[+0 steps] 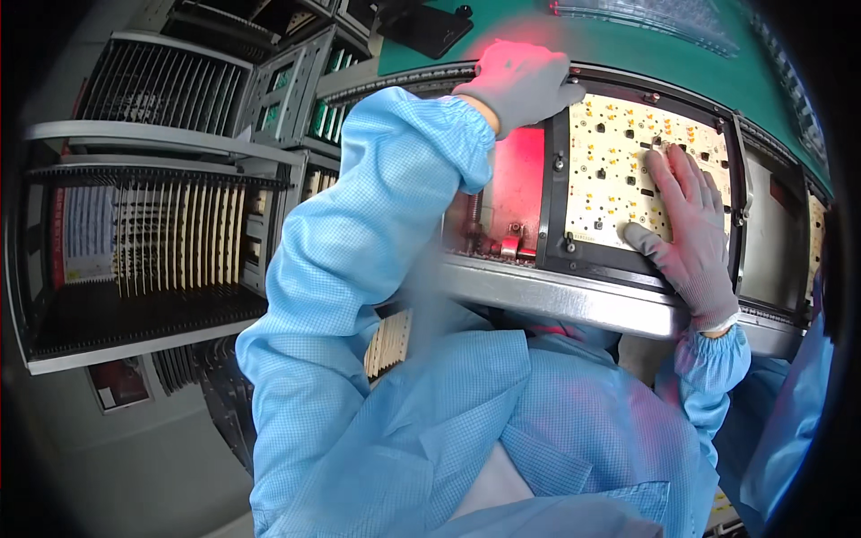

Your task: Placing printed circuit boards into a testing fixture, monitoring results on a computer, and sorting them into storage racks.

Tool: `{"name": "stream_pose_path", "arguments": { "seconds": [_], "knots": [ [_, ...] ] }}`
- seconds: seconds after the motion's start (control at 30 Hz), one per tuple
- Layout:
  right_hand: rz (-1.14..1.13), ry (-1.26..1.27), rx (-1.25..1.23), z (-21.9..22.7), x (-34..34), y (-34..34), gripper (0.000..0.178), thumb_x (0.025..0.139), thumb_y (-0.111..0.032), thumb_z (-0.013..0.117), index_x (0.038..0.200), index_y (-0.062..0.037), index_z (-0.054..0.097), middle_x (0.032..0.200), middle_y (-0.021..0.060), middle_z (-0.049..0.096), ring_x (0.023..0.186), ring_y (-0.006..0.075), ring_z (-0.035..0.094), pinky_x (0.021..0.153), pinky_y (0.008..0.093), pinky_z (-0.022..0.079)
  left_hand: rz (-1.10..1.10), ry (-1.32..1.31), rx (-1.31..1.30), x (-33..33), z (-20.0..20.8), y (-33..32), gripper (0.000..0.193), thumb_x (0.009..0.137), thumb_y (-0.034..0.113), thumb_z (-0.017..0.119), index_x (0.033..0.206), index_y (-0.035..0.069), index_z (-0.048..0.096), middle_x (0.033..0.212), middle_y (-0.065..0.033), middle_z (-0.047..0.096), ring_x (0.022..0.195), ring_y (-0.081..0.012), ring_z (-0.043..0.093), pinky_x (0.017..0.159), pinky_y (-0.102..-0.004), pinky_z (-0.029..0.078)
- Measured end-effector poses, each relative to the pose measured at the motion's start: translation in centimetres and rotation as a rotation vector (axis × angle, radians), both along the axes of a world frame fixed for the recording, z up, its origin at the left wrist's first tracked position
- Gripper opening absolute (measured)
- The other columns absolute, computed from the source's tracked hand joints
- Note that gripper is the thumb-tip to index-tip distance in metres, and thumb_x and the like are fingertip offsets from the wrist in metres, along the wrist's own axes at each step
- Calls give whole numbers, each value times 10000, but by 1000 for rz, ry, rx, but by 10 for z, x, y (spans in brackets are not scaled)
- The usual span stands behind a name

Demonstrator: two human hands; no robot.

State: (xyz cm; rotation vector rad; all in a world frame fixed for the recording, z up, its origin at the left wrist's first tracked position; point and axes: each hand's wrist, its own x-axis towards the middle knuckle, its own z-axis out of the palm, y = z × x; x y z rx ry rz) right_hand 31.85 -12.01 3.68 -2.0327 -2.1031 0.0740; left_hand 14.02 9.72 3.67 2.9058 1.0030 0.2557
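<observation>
A pale circuit board (pixel 605 202) with small black and amber parts lies in a black frame (pixel 619 266) on a metal rail line. My right hand (pixel 686 229), in a grey glove, rests flat on the board's right part with its fingers spread. Also gloved, my left hand (pixel 520 85) is at the frame's far left corner, fingers curled and thumb pointing toward the board. What those fingers hold, if anything, is hidden. Red light falls on the left glove and on the bay (pixel 520 179) left of the frame.
Left of me, a rack (pixel 161 314) holds several upright boards (pixel 179 233); more slotted racks (pixel 166 90) stand behind it. Beyond the rails is a green mat (pixel 502 22) with a black flat object (pixel 426 31) and clear plastic trays (pixel 646 22). A metal ledge (pixel 565 300) runs before me.
</observation>
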Motion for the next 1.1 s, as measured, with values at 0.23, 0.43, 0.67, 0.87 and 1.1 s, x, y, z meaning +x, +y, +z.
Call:
{"name": "stream_pose_path", "arguments": {
  "seconds": [0.23,0.43,0.67,0.87,1.1],
  "knots": [
    [25,30,55,-3,-5,3,815,804,-604,579,1423,-101,414,1459,211,364,1326,422,358,1127,489,244,-152,21,-125,-4,15,16,377,866,394,599,973,44,686,803,-128,666,735,-289,649,697,-385,516],
    [2,39,24,-1,-8,5,812,786,-567,609,1422,-99,418,1457,222,361,1331,417,352,1134,495,228,78,84,-320,3,16,11,353,874,377,585,970,55,693,834,-145,670,742,-294,649,695,-377,523],
    [-15,56,29,-1,-8,4,830,772,-547,630,1435,-102,404,1464,237,351,1338,408,354,1143,494,210,-52,261,17,7,20,6,328,874,363,571,964,73,696,876,-151,673,821,-322,656,724,-406,524],
    [-8,17,16,-2,-3,4,855,770,-574,618,1446,-106,381,1462,232,355,1348,394,344,1144,491,206,-218,176,-268,6,26,36,362,897,392,596,1007,53,659,837,-138,645,762,-253,621,683,-368,485],
    [22,34,58,-4,-2,0,849,775,-584,614,1439,-104,391,1449,232,368,1343,389,351,1130,488,223,85,233,-746,17,52,19,387,869,382,645,832,-4,641,688,-37,563,617,-111,503,574,-279,421]
  ]
}}
